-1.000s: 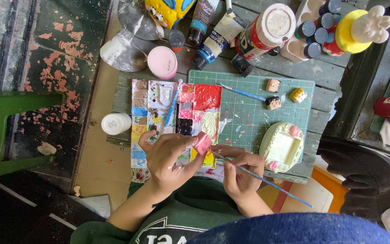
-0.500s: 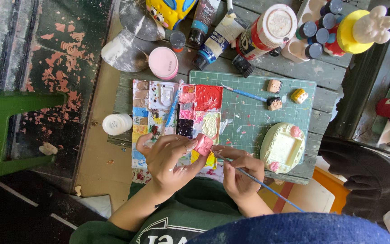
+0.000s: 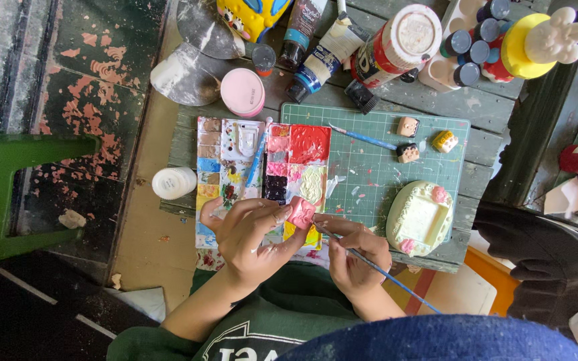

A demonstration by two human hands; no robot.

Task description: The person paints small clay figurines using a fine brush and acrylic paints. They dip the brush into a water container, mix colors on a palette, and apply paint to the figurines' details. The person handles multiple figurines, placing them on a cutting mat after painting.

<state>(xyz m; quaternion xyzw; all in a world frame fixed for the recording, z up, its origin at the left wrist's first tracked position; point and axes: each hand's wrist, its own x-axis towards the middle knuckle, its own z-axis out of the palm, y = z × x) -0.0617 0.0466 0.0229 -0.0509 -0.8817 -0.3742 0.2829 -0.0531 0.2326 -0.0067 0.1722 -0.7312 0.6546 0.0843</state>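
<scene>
Here, over a cutting mat (image 3: 369,160) on weathered planks, hands grip a pink piece (image 3: 300,211) and paintbrush (image 3: 382,274).

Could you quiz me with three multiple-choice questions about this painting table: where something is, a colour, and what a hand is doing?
1. Where does the loose blue brush lie?
A. on the green mat
B. on the floor
C. in a cup

2. What colour is the small piece in the left hand?
A. black
B. pink
C. green

3. What is the right hand doing?
A. resting empty
B. opening a tube
C. holding a thin brush

Answers: 1 A, it rests on the mat's grid. 2 B, it shows pink between the fingers. 3 C, the brush handle sticks out of the hand.
</scene>
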